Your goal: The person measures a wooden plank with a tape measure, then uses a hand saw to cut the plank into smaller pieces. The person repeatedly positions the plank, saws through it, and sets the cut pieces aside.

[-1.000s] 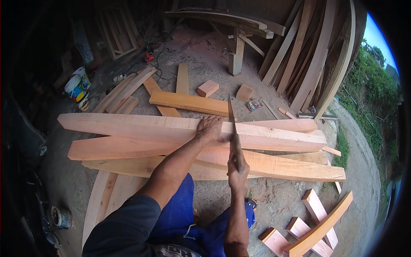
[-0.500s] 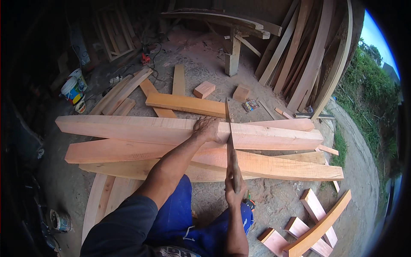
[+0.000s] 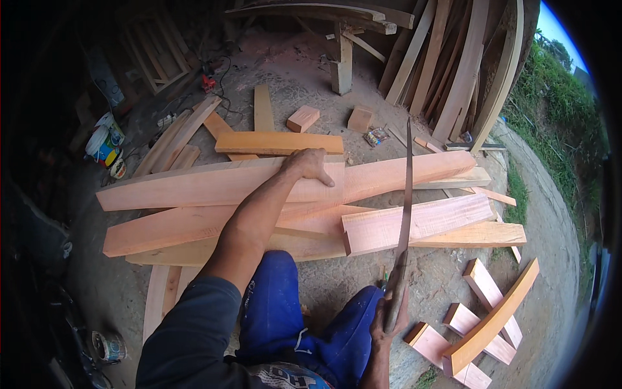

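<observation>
My left hand (image 3: pixel 306 166) grips the right end of a long pinkish wooden beam (image 3: pixel 194 183), its thumb toward the squared end. Closed around the handle of a handsaw (image 3: pixel 407 201), my right hand (image 3: pixel 378 325) is low in front of my knee. The blade points up and away, edge-on to me. Behind the blade, a shorter pink wood piece (image 3: pixel 447 219), apart from the beam, lies slanted across the other boards. Another pink beam (image 3: pixel 168 231) and a curved pink board (image 3: pixel 414 174) lie beneath and beside them.
An orange plank (image 3: pixel 278 143) and two blocks (image 3: pixel 303 118) lie beyond the beams. Short offcuts and a curved orange piece (image 3: pixel 495 318) are at the lower right. Tall boards (image 3: pixel 463 71) lean at the back right; paint buckets (image 3: pixel 100 144) stand at the left.
The beam has parted; its right piece has dropped nearer me onto the boards. My right hand has drawn the saw right and back, away from the wood. My left hand still holds the beam.
</observation>
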Tool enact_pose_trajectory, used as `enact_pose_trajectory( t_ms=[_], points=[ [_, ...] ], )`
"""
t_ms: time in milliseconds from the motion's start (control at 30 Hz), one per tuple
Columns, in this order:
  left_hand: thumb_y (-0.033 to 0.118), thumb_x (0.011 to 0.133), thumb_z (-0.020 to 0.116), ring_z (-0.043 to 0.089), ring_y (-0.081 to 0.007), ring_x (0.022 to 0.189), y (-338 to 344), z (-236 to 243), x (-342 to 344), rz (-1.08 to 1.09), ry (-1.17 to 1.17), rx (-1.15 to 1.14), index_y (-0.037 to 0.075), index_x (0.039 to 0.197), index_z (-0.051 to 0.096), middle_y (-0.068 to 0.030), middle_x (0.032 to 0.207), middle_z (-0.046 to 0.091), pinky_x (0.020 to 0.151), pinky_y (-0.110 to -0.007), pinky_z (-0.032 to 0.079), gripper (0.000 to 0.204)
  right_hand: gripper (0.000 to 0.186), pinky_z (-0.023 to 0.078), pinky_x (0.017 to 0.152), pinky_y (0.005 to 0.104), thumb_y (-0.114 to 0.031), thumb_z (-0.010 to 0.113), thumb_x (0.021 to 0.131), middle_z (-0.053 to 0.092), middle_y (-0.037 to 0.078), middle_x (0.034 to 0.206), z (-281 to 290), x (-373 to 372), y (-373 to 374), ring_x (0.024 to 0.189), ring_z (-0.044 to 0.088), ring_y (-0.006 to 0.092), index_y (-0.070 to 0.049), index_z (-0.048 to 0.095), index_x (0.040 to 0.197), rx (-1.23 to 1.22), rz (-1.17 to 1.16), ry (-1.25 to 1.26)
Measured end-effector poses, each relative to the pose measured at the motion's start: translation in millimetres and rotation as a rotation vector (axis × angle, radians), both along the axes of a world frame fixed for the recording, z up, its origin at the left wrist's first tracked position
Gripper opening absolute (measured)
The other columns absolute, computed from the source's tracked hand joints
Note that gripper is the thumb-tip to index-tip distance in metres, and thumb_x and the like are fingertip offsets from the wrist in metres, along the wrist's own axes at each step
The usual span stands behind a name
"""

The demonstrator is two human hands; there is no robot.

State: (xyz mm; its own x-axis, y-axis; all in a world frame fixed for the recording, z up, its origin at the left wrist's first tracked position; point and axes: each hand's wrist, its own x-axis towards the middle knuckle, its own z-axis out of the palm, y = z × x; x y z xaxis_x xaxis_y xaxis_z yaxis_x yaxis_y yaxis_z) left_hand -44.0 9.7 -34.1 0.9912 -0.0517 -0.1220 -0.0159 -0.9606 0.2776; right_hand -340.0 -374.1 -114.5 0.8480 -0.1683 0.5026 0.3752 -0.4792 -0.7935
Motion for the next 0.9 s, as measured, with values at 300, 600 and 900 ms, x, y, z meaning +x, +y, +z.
enact_pose_trajectory(
  t_ms=[300, 600, 900],
  points=[
    [0.052, 0.059, 0.097, 0.062, -0.0384, 0.136, -21.2, 14.0, -37.1, -0.013, -0.057, 0.005, -0.004, 0.140, 0.061, -0.0253, 0.142, 0.066, 0.113, -0.050, 0.050, 0.105, 0.064, 0.059, 0.079, 0.0359, -0.012, 0.069, 0.103, 0.076, 0.024, 0.115, -21.5, -45.5, -43.5, 0.090, 0.076, 0.0273, 0.002, 0.045, 0.160, -0.237, -0.365, 0.106],
    [0.049, 0.057, 0.097, 0.054, -0.0393, 0.143, -26.9, 30.4, -65.1, -0.104, -0.110, -0.069, -0.004, 0.145, 0.057, -0.0271, 0.149, 0.060, 0.120, -0.046, 0.043, 0.110, 0.063, 0.058, 0.081, 0.0483, -0.009, 0.064, 0.093, 0.067, 0.016, 0.091, -70.7, -95.6, -121.9, 0.089, 0.070, 0.0386, -0.013, 0.055, 0.155, -0.760, -0.284, 0.135],
    [0.047, 0.058, 0.098, 0.056, -0.0394, 0.142, -31.6, 31.0, -86.1, -0.146, -0.115, -0.060, -0.003, 0.146, 0.058, -0.0273, 0.148, 0.062, 0.119, -0.047, 0.044, 0.109, 0.059, 0.055, 0.073, 0.0463, -0.018, 0.067, 0.093, 0.062, 0.009, 0.083, -116.7, -143.7, -128.0, 0.076, 0.068, 0.0309, -0.025, 0.061, 0.151, -0.864, -0.259, 0.442]
  ],
)
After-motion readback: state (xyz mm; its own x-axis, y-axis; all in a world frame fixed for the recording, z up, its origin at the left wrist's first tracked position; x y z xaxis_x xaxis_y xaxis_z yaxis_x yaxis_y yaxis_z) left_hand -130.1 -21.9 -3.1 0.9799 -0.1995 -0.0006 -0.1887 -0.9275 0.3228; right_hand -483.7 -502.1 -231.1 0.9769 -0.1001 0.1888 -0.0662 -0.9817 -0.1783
